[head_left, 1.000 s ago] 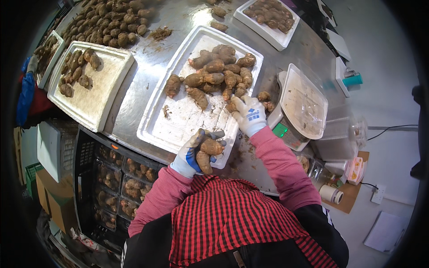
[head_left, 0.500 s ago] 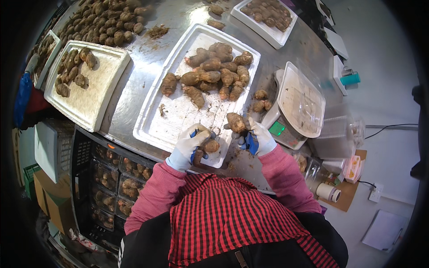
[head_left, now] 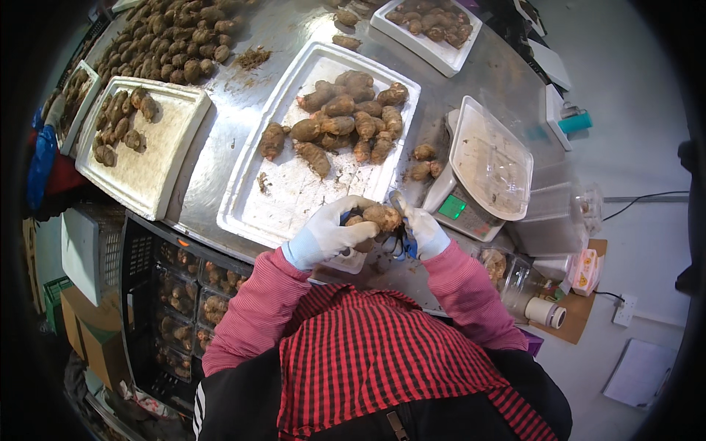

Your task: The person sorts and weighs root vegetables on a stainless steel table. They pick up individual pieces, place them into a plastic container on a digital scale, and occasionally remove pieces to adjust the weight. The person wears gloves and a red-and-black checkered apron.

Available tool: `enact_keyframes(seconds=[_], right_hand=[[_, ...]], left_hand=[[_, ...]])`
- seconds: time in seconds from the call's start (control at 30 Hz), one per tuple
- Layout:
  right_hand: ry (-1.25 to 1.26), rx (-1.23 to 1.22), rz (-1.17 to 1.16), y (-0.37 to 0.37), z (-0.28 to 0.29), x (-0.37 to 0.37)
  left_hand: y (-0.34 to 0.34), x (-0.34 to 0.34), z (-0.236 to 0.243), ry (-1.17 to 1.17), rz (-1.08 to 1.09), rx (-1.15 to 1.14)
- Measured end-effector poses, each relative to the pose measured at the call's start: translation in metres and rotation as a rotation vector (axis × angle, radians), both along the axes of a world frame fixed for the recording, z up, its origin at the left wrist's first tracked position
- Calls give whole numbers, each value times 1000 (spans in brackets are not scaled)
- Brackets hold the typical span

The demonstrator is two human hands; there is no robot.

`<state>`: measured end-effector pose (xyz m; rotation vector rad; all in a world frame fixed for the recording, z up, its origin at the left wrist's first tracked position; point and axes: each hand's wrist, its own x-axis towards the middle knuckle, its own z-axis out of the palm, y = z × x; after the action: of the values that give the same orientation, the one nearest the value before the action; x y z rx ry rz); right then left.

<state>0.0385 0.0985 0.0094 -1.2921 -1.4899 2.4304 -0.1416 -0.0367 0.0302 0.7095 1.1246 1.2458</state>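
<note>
Both of my hands wear white gloves with blue palms and meet over the near right corner of a white foam tray (head_left: 243, 209). My left hand (head_left: 329, 234) is closed around brown taro corms (head_left: 382, 216); at least two seem to be in its grip. Close against the right end of the upper corm, my right hand (head_left: 425, 230) has its fingers curled in. A greyish narrow shape shows at its fingertips, too small to name. Farther up the same tray lies a heap of taro corms (head_left: 338, 106).
Right of the tray stands a scale (head_left: 463, 209) with a clear plastic box (head_left: 491, 158) on it. Two loose corms (head_left: 422, 170) lie beside it. A second foam tray (head_left: 165, 147) is at left, a big corm pile (head_left: 176, 37) behind. A black crate (head_left: 140, 294) holds packed boxes.
My hands have come together. The corm that was at my right hand is now in my left hand's grip beside the other one. My left hand moved right.
</note>
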Motion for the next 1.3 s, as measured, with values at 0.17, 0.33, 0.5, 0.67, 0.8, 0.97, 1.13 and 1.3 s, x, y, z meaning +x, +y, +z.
enact_keyframes(seconds=[0.17, 0.33, 0.5, 0.67, 0.8, 0.97, 1.13, 1.3], right_hand=[[132, 649, 86, -13, 19, 7], [199, 611, 68, -16, 31, 32], [202, 513, -70, -10, 43, 73], [258, 327, -370, -2, 44, 128], [325, 77, -642, -2, 33, 171], [437, 129, -710, -4, 22, 204], [567, 79, -768, -1, 17, 227], [545, -10, -941, 9, 4, 227]], left_hand=[[5, 16, -6, 19, 1, -263], [22, 41, -9, 18, 62, -78], [48, 58, 16, -63, -178, -52], [108, 71, 45, 348, -296, 114], [181, 83, 76, -127, -74, 124], [260, 163, 78, 234, 44, 228], [302, 180, 40, 1421, -198, 510], [246, 181, 30, 1317, 155, 815]])
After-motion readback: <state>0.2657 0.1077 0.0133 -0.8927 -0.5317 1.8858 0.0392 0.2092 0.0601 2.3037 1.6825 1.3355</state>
